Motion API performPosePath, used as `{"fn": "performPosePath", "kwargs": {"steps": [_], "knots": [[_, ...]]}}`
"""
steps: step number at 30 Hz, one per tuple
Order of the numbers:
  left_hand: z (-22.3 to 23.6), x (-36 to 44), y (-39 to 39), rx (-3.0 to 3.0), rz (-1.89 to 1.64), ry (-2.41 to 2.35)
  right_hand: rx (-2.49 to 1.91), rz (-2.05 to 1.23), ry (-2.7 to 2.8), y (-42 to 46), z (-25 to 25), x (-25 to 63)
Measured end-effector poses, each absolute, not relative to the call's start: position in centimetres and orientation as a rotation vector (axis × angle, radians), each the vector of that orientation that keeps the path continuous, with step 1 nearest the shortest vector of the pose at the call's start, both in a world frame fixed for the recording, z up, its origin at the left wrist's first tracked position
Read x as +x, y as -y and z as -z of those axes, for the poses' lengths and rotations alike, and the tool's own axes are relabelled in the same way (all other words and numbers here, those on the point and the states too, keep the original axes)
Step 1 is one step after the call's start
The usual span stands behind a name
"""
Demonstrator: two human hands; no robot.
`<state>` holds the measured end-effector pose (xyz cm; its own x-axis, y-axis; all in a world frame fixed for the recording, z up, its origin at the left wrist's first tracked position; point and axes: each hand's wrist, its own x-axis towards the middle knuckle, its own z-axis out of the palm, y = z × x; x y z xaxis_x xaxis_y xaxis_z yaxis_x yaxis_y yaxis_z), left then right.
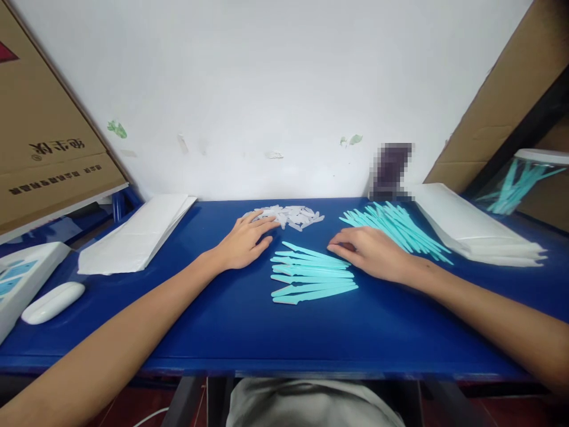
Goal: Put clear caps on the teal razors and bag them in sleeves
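Observation:
My left hand reaches over the near-left side of a heap of small whitish blade covers, its fingers stretched and apart. In the middle of the table, several turquoise eyebrow razors lie side by side in a fanned row, blade ends to the left. Just right of that row, by the handle ends of the upper razors, is my right hand with its fingers curled together. What its fingertips hold, if anything, is hidden. Behind my right hand lies a loose pile of more turquoise razors.
White flat bags lie at the left, and another stack of white bags at the right. A white mouse-shaped object sits near the left edge. A clear tub with razors stands far right. Cardboard boxes flank the blue table.

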<state>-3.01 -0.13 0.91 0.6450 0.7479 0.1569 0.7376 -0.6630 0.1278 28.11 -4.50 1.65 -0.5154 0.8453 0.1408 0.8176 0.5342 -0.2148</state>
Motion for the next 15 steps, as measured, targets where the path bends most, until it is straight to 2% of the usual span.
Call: {"fn": "performPosePath", "kwargs": {"steps": [5, 8, 15], "knots": [[-0.5, -2.4, -0.1, 2.788, -0.19, -1.094, -1.386, -0.35, 2.532, 4.27, -1.81, 28.09], [-0.33, -2.1, -0.17, 2.807, -0.18, -1.112, -1.393, -0.339, 2.501, 4.21, -1.7, 28.12], [-0.53, -2.21, 0.24, 2.804, -0.368, -1.074, -1.326, -0.447, 2.504, 4.37, -1.53, 28.07]]}}
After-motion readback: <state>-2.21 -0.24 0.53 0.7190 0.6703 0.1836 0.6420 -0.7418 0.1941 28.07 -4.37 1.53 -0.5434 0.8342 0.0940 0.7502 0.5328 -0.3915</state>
